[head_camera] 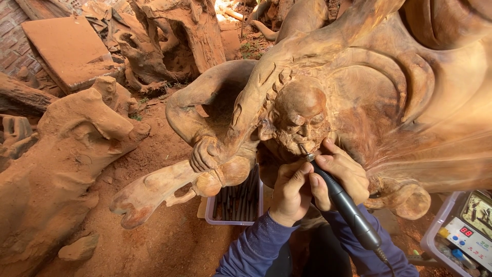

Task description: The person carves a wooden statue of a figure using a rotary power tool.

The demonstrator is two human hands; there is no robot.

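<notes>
A large reddish wood sculpture (359,87) fills the upper right, with a carved bearded head (300,120) at its centre. My right hand (341,172) grips a black rotary carving tool (348,208) like a pen, its bit touching the carved beard below the mouth. My left hand (291,192) curls against the right hand and the tool's front end, thumb up along the tool. Both my sleeves are dark blue. The cable leaves the tool's rear toward the lower right.
A white tray (233,220) of several dark tool bits sits under the sculpture's carved fist (205,154). A control box (469,233) with a red digit display stands at lower right. Rough wood roots (61,149) and dusty red ground (164,236) lie to the left.
</notes>
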